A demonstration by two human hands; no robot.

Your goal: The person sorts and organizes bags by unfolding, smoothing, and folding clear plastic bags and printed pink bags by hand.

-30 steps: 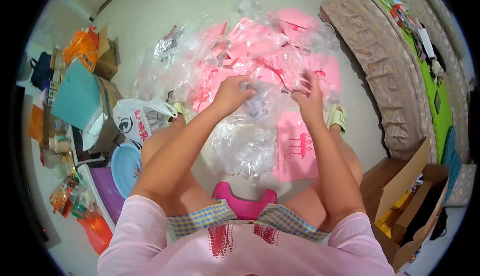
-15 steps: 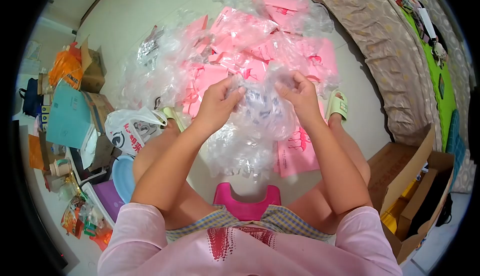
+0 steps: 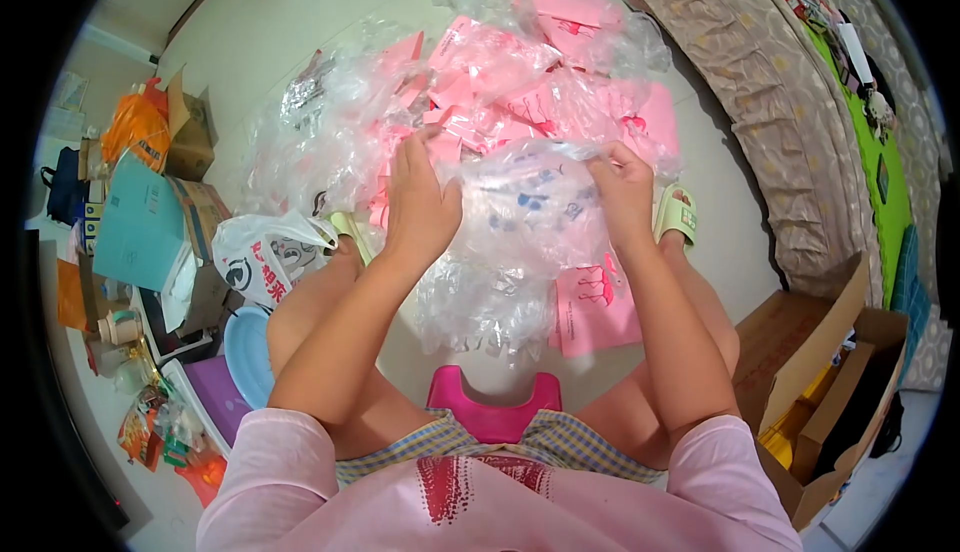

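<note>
A clear plastic bag with blue printing (image 3: 530, 197) hangs spread out between my hands, above the pile. My right hand (image 3: 624, 187) pinches its upper right corner. My left hand (image 3: 424, 197) is open at the bag's left side, fingers stretched and thumb apart; whether it touches the bag is hard to tell. Below lies a heap of crumpled clear plastic bags (image 3: 475, 307). Beyond my hands, pink printed bags (image 3: 495, 47) are mixed with more clear plastic (image 3: 325, 117) on the floor. One pink bag with a red print (image 3: 597, 317) lies under my right forearm.
A pink stool (image 3: 492, 412) is beneath me. To the left are a white printed carrier bag (image 3: 262, 252), a blue basin (image 3: 245, 347) and a teal box (image 3: 140, 222). An opened cardboard box (image 3: 825, 392) stands at right, below a bed with a beige cover (image 3: 720, 102).
The bunched plastic bag has been spread wide, so its blue print shows. My left hand has opened and moved slightly left; my right hand has shifted a little right, still gripping the bag.
</note>
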